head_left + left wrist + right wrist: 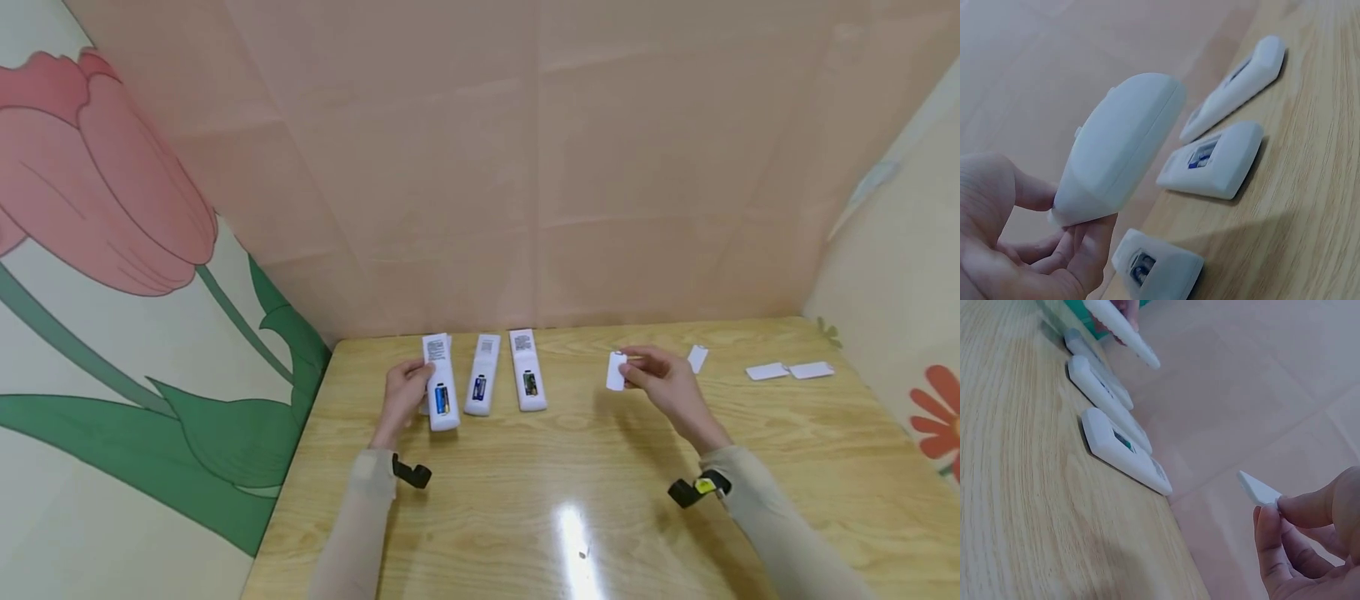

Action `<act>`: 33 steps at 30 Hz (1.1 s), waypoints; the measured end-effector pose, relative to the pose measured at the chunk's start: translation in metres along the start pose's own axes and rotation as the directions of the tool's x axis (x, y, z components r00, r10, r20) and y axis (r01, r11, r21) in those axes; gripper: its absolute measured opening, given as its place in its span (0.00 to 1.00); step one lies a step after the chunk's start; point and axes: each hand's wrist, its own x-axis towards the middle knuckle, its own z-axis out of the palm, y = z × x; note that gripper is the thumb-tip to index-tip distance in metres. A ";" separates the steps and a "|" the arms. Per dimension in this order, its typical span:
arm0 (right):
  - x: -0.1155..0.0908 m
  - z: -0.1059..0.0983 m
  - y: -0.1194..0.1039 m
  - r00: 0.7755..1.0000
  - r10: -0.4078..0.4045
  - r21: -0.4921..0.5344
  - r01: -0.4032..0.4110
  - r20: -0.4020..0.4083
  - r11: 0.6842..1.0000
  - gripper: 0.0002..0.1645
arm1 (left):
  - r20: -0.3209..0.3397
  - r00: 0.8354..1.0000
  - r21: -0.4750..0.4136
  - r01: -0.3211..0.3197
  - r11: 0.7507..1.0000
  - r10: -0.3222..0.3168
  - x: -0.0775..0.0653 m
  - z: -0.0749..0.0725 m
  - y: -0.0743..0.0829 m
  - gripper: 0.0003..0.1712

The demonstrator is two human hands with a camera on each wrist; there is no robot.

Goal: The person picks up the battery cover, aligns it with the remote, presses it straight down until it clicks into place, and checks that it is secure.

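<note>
My left hand [403,393] grips a white remote control [442,372] above the table, its back with the uncovered battery slot facing up in the head view. Blue batteries [442,400] show in that slot. Under it lies another white remote [1175,269], mostly hidden in the head view. Just to the right, two more remotes, a middle one [483,362] and a right one [527,358], lie with batteries showing in their slots. Between thumb and fingers, my right hand [663,385] pinches a small white battery cover [615,372], raised over the table.
Three more white battery covers rest on the right of the wooden table [480,500]: one [698,358] behind my right hand, two [767,372] [812,370] end to end farther right. A pink-draped wall [450,167] stands along the table's back edge.
</note>
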 end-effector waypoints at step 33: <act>-0.013 0.020 -0.017 1.000 -0.027 0.006 0.027 0.003 1.000 0.25 | 0.017 0.999 -0.144 -0.024 0.989 0.027 -0.027 0.044 0.009 0.26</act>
